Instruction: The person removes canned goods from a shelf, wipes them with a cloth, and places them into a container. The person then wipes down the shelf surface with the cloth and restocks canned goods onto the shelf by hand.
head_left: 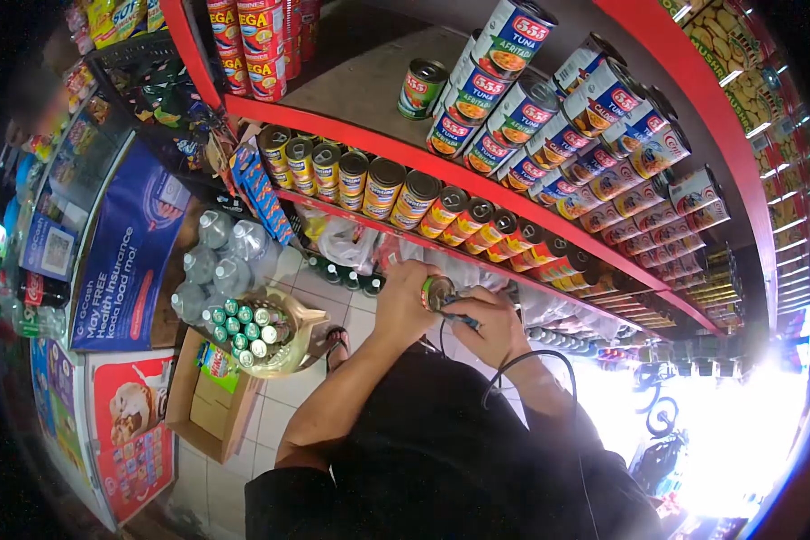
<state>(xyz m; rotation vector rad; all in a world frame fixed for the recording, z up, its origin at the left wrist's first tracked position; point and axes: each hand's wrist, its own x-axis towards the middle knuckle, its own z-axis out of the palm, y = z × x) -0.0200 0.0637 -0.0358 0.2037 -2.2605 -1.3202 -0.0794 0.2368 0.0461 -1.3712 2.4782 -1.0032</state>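
Note:
My left hand [407, 301] is closed around a small food can [436, 290] with a green and reddish side, its round metal end tilted up toward me. My right hand [493, 331] grips a slim dark tool [460, 319] whose tip meets or nearly meets the can's end. What kind of tool it is, I cannot make out. A black cable [549, 353] loops by my right wrist and runs down past my arm. Both hands are in front of my black shirt, just below the red-edged lower shelf [351, 209].
Stacked 555 tuna cans [486, 85] fill the upper shelf, with one green-labelled can [421, 88] apart from them. Yellow-labelled cans [384, 187] line the shelf below. On the left stand a pail [283, 353] of bottles, clear plastic bottles [214, 270] and a cardboard box [209, 405].

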